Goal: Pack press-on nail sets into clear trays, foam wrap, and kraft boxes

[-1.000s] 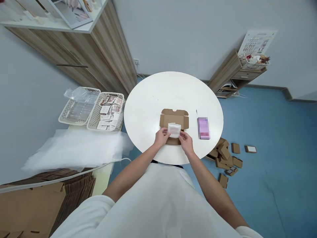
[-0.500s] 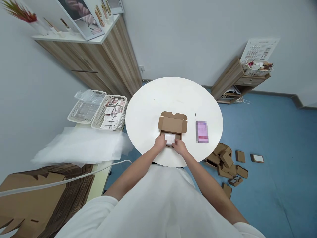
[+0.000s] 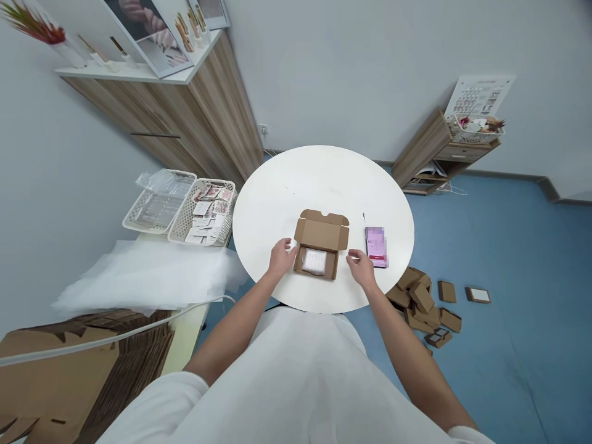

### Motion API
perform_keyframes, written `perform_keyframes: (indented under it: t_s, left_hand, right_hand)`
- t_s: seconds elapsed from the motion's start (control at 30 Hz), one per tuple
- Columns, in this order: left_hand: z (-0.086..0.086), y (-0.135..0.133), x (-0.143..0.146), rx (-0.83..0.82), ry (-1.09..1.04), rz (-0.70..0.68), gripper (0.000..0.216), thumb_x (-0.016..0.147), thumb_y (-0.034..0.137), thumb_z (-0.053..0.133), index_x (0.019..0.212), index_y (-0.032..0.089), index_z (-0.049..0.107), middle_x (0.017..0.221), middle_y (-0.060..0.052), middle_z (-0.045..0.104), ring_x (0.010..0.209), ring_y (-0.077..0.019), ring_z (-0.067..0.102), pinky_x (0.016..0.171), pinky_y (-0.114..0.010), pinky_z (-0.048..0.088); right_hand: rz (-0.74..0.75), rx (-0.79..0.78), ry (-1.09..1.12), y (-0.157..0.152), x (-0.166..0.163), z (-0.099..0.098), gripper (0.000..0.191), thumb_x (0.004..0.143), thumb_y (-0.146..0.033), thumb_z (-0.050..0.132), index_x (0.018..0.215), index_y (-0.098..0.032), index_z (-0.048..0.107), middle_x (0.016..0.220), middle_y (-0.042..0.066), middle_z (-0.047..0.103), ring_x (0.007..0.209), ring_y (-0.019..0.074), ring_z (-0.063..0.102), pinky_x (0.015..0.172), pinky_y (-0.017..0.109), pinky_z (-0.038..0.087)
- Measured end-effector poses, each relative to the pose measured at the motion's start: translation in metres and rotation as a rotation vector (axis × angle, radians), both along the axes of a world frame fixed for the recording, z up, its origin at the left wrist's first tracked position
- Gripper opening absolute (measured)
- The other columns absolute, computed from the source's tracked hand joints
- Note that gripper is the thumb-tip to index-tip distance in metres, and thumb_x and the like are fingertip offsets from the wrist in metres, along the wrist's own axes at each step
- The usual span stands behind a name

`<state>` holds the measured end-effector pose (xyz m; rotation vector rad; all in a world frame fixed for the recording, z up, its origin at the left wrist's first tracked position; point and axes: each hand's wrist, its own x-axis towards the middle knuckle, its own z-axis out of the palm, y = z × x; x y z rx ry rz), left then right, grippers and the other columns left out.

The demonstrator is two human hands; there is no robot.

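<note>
A small brown cardboard box lies on the round white table, its lid folded back away from me. Inside it rests a white wrapped packet; what the wrapping covers cannot be made out. My left hand is just left of the box, fingers apart and holding nothing. On the other side, my right hand hovers between the box and a phone with a pink-purple screen, its fingers also apart and free of anything.
Several closed cardboard boxes lie heaped on the blue floor at right. At left stand a white basket of small packets, a basket of clear plastic, white wrapping sheets and stacked flat cardboard. A white cable crosses there.
Both hands have let go of the white packet inside the box and moved apart, left hand to the left, right hand to the right. The packet stays in the open box.
</note>
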<state>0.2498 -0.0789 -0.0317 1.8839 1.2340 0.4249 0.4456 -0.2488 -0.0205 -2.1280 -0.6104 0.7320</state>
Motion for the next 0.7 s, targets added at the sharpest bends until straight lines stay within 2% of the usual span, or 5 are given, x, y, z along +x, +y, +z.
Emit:
perform_keyframes:
  t_s: [0.17,0.33,0.4,0.53,0.7]
  left_hand:
    - [0.006,0.037,0.009,-0.293,-0.066,0.121,0.043,0.081,0.050,0.039,0.100,0.016,0.056,0.108,-0.010,0.060,0.096,-0.0194,0.057,0.079,-0.029,0.042]
    - [0.014,0.051,0.025,-0.489,-0.124,0.045,0.055,0.081,0.057,0.032,0.105,0.014,0.055,0.112,-0.013,0.059,0.095,-0.0201,0.059,0.076,-0.028,0.043]
    - [0.014,0.053,0.030,-0.486,-0.094,0.007,0.051,0.080,0.055,0.038,0.105,0.014,0.056,0.109,-0.012,0.061,0.093,-0.0199,0.059,0.076,-0.028,0.043]
    - [0.007,0.053,0.035,-0.332,-0.006,0.006,0.040,0.074,0.040,0.055,0.106,0.016,0.056,0.106,-0.010,0.062,0.094,-0.0189,0.058,0.079,-0.028,0.043]
    - [0.003,0.052,0.037,-0.182,0.077,-0.021,0.021,0.072,0.026,0.055,0.089,0.018,0.063,0.092,-0.005,0.066,0.087,-0.0181,0.060,0.078,-0.028,0.045]
  right_hand:
    - [-0.092,-0.044,0.245,0.013,0.043,-0.001,0.035,0.071,-0.036,0.053,0.100,-0.016,0.057,0.104,0.009,0.061,0.081,0.0156,0.059,0.066,0.027,0.047]
    - [-0.095,-0.054,0.333,0.036,0.049,-0.002,0.031,0.072,-0.039,0.051,0.094,-0.018,0.059,0.104,0.008,0.061,0.078,0.0141,0.058,0.061,0.023,0.046]
    - [-0.072,-0.036,0.344,0.044,0.048,-0.004,0.031,0.073,-0.039,0.050,0.094,-0.018,0.059,0.103,0.007,0.062,0.076,0.0133,0.059,0.061,0.024,0.045]
    - [-0.011,-0.033,0.225,0.055,0.046,-0.013,0.029,0.072,-0.035,0.052,0.093,-0.018,0.060,0.092,0.006,0.064,0.072,0.0131,0.058,0.063,0.025,0.046]
    - [0.029,-0.051,0.015,0.065,0.045,-0.021,0.024,0.070,-0.032,0.052,0.087,-0.019,0.061,0.086,0.004,0.064,0.076,0.0153,0.057,0.069,0.029,0.046]
